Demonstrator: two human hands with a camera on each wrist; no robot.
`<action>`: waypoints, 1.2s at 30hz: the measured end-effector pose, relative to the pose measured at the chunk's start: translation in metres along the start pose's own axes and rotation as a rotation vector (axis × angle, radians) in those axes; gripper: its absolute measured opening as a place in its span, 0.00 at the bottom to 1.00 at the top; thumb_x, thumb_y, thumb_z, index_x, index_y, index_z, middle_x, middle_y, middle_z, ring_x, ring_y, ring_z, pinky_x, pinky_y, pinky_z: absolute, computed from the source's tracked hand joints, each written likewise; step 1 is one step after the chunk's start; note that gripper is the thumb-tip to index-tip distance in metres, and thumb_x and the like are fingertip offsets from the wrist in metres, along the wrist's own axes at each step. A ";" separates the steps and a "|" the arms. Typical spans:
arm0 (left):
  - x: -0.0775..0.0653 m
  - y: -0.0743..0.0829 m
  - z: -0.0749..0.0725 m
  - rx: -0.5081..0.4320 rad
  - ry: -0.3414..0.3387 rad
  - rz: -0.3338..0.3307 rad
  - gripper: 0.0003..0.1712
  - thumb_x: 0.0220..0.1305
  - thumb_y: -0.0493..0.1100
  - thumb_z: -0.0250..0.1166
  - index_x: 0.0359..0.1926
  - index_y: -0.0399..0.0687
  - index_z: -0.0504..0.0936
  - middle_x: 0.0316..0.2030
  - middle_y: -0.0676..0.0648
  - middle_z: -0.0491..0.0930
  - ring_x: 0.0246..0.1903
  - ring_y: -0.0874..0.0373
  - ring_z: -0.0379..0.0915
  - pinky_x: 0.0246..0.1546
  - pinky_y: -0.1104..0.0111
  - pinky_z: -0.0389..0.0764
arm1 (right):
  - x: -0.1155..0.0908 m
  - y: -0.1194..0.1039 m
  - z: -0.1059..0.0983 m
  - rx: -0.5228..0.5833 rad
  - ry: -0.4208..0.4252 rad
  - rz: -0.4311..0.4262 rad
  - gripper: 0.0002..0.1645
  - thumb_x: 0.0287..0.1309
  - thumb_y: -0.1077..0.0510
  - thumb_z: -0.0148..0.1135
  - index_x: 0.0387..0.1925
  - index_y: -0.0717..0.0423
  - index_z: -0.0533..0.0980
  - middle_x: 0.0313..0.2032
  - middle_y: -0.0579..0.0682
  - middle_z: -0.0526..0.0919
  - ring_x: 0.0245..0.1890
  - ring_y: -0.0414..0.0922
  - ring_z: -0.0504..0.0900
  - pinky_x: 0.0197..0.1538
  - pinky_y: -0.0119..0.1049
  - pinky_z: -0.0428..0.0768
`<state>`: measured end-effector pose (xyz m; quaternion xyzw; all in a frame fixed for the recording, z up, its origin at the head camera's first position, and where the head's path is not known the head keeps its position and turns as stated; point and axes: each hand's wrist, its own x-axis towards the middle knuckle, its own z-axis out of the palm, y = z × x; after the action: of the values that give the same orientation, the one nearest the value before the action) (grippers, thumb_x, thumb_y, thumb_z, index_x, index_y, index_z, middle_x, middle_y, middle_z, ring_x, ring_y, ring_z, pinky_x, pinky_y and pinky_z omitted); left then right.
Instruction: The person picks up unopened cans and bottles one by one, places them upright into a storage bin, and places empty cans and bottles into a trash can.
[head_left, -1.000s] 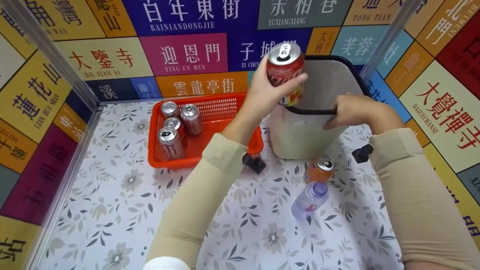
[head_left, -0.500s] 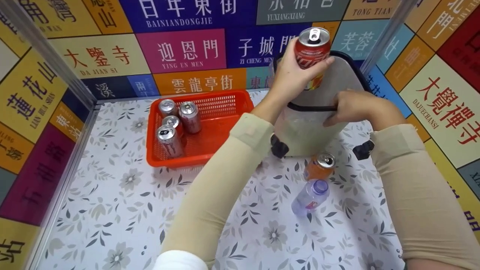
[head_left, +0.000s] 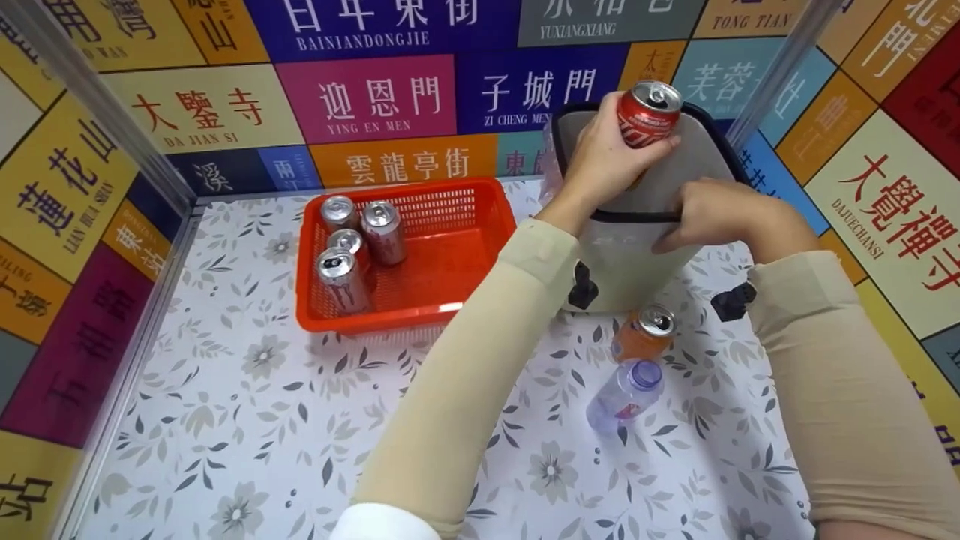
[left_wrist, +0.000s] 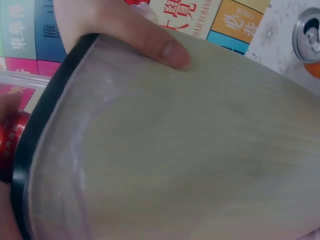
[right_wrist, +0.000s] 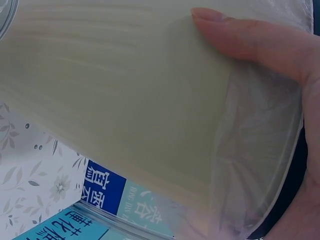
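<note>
In the head view my left hand (head_left: 600, 154) grips a red drink can (head_left: 648, 118), top up, over the mouth of a light-grey bin with a black rim (head_left: 641, 217). My right hand (head_left: 720, 212) holds the bin's near right rim. Its thumb (right_wrist: 245, 37) presses on the bin's outer wall (right_wrist: 150, 90) in the right wrist view, where a thin clear liner is folded over the edge. The left wrist view catches part of the red can (left_wrist: 10, 142) beside the black rim.
A red plastic basket (head_left: 450, 274) at the left holds several cans (head_left: 346, 281) standing upright. In front of the bin stand an orange can (head_left: 639, 339) and a purple-tinted bottle (head_left: 622, 397). Printed wall panels (head_left: 367, 97) enclose the flower-patterned table (head_left: 262, 420).
My left hand has carried the red can rightward from the bin's left edge to over its mouth, dipping lower in the last half second. My right hand stays on the rim.
</note>
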<state>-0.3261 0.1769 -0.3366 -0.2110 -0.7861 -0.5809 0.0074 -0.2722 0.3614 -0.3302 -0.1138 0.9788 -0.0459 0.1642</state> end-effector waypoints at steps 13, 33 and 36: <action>0.003 0.006 0.002 0.124 -0.023 -0.024 0.45 0.61 0.58 0.79 0.72 0.56 0.67 0.60 0.58 0.77 0.57 0.71 0.71 0.57 0.79 0.72 | -0.004 0.003 -0.003 0.006 0.004 -0.010 0.26 0.57 0.39 0.78 0.33 0.59 0.85 0.29 0.49 0.86 0.32 0.50 0.80 0.34 0.47 0.79; 0.001 0.001 -0.002 0.114 -0.010 -0.010 0.53 0.62 0.58 0.79 0.79 0.57 0.58 0.66 0.53 0.73 0.61 0.65 0.73 0.58 0.78 0.76 | 0.000 0.000 -0.002 0.009 -0.014 0.012 0.31 0.57 0.37 0.77 0.41 0.63 0.86 0.38 0.57 0.89 0.36 0.53 0.83 0.41 0.57 0.83; 0.001 0.000 -0.002 0.117 -0.009 -0.028 0.54 0.61 0.59 0.80 0.79 0.58 0.59 0.67 0.54 0.73 0.61 0.66 0.73 0.58 0.78 0.77 | 0.001 0.000 -0.001 0.005 -0.023 0.011 0.33 0.58 0.36 0.77 0.43 0.64 0.86 0.40 0.59 0.89 0.40 0.55 0.83 0.45 0.60 0.83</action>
<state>-0.3272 0.1755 -0.3362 -0.2019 -0.8216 -0.5331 0.0080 -0.2733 0.3613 -0.3295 -0.1083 0.9773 -0.0464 0.1761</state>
